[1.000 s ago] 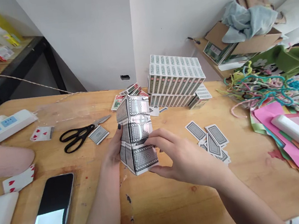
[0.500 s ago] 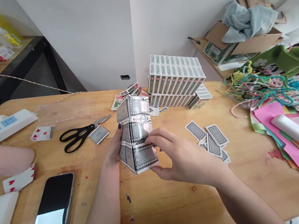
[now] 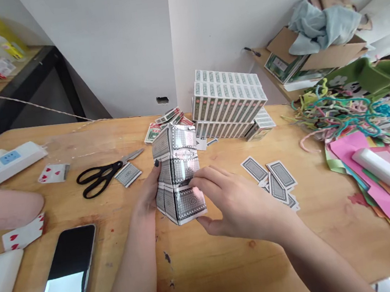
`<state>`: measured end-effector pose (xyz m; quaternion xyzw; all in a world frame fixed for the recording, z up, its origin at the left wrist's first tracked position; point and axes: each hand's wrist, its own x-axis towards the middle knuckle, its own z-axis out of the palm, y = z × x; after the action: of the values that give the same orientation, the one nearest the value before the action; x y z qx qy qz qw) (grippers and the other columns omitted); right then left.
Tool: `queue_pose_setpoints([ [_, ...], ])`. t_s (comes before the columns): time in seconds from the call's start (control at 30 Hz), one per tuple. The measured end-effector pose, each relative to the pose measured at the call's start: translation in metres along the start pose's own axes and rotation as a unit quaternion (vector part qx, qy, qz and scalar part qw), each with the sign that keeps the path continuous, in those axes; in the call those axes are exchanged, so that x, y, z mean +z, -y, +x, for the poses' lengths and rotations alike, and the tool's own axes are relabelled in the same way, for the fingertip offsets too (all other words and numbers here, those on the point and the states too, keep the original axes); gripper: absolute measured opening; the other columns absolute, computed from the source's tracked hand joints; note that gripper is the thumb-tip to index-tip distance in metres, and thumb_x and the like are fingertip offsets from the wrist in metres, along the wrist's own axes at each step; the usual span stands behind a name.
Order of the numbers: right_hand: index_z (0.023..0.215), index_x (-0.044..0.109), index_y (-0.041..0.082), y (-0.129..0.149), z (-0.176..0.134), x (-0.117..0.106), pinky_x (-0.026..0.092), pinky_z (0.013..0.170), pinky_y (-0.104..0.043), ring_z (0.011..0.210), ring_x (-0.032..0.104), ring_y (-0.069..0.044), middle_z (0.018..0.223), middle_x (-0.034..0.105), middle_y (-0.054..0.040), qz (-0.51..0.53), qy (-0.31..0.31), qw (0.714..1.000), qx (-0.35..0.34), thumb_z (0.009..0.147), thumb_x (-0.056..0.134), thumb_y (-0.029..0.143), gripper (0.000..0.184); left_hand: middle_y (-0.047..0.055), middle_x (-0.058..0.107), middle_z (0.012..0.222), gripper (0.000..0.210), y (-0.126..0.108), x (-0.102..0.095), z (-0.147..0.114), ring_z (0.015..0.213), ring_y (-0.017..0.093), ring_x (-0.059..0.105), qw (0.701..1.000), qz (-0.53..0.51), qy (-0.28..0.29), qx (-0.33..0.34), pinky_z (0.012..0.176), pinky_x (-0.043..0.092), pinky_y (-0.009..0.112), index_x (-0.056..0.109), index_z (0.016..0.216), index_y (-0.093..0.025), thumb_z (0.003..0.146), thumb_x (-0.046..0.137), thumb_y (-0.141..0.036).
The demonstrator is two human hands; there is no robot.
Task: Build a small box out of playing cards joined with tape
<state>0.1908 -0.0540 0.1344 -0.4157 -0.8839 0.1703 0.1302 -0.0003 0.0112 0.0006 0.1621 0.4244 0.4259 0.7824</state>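
A tall block-like structure made of playing cards point(image 3: 186, 171), with grey patterned backs showing, is held upright above the wooden table. My left hand point(image 3: 150, 190) wraps around its left side, the thumb with a dark nail lying on the cards. On the right side, my right hand point(image 3: 229, 199) has its fingers bent against the structure's front face and its thumb near the bottom corner. To the right lie several loose playing cards point(image 3: 275, 181), backs up. A folded card point(image 3: 128, 174) rests by the black scissors point(image 3: 101, 177).
Stacked card boxes point(image 3: 227, 96) stand at the back, beside smaller boxes point(image 3: 168, 120). A phone point(image 3: 66, 278), a power strip point(image 3: 10, 163) and another person's arm point(image 3: 7, 206) are on the left. Yarn point(image 3: 351, 104), coloured paper point(image 3: 382, 179) and a white glue gun-like tool point(image 3: 385, 171) lie right.
Both hands keep nearly the same hold on the card structure, which has tilted only very slightly. The whole view has shifted a little.
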Motion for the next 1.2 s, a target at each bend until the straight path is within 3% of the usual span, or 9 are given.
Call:
queue_pose_setpoints([
  [0.23, 0.104, 0.059, 0.007, 0.004, 0.001, 0.000, 0.054, 0.076, -0.040, 0.095, 0.055, -0.026, 0.103, 0.058, -0.0147, -0.057, 0.023, 0.998, 0.000, 0.078, 0.052, 0.018, 0.029, 0.007, 0.076, 0.087, 0.036, 0.001, 0.004, 0.001, 0.090, 0.027, 0.070, 1.000, -0.008, -0.017, 0.017, 0.078, 0.057, 0.035, 0.069, 0.096, -0.014, 0.083, 0.061, -0.046],
  [0.6, 0.091, 0.059, 0.008, 0.007, 0.005, 0.007, 0.050, 0.057, -0.038, 0.079, 0.053, -0.026, 0.089, 0.057, -0.0141, -0.163, 0.049, 0.985, -0.024, 0.071, 0.048, 0.014, 0.024, 0.007, 0.076, 0.093, 0.031, 0.001, 0.000, 0.004, 0.095, 0.026, 0.069, 1.000, -0.001, -0.013, 0.027, 0.084, 0.055, 0.036, 0.070, 0.101, -0.014, 0.086, 0.059, -0.039],
  [0.83, 0.108, 0.053, 0.008, -0.006, -0.002, 0.008, 0.053, 0.076, -0.041, 0.101, 0.053, -0.028, 0.104, 0.058, -0.0166, -0.039, -0.010, 0.998, -0.056, 0.079, 0.052, 0.020, 0.032, 0.006, 0.076, 0.088, 0.031, 0.000, 0.003, 0.001, 0.095, 0.027, 0.068, 0.999, -0.004, -0.013, 0.032, 0.085, 0.054, 0.035, 0.070, 0.095, -0.013, 0.086, 0.058, -0.041],
  [0.97, 0.109, 0.049, 0.010, -0.011, -0.005, 0.011, 0.052, 0.080, -0.041, 0.101, 0.053, -0.027, 0.105, 0.058, -0.0155, 0.011, -0.040, 0.998, -0.040, 0.078, 0.056, 0.021, 0.034, 0.005, 0.076, 0.089, 0.031, -0.001, 0.004, 0.000, 0.096, 0.026, 0.068, 0.999, 0.000, -0.007, 0.034, 0.087, 0.054, 0.035, 0.070, 0.098, -0.013, 0.089, 0.054, -0.039],
  [1.1, 0.106, 0.048, 0.013, -0.012, -0.005, 0.012, 0.051, 0.079, -0.039, 0.098, 0.054, -0.025, 0.103, 0.059, -0.0137, 0.016, -0.029, 0.999, -0.028, 0.075, 0.058, 0.023, 0.034, 0.006, 0.075, 0.097, 0.035, 0.002, -0.001, 0.003, 0.094, 0.025, 0.070, 0.999, -0.005, -0.002, 0.035, 0.087, 0.055, 0.036, 0.066, 0.111, -0.015, 0.087, 0.058, -0.039],
  [1.2, 0.102, 0.048, 0.014, -0.011, -0.005, 0.011, 0.049, 0.066, -0.034, 0.081, 0.058, -0.023, 0.090, 0.062, -0.0096, -0.014, 0.023, 1.000, 0.001, 0.074, 0.058, 0.027, 0.033, 0.007, 0.075, 0.099, 0.037, 0.005, -0.005, 0.006, 0.093, 0.026, 0.070, 1.000, -0.007, 0.003, 0.030, 0.087, 0.055, 0.038, 0.064, 0.115, -0.015, 0.085, 0.060, -0.036],
])
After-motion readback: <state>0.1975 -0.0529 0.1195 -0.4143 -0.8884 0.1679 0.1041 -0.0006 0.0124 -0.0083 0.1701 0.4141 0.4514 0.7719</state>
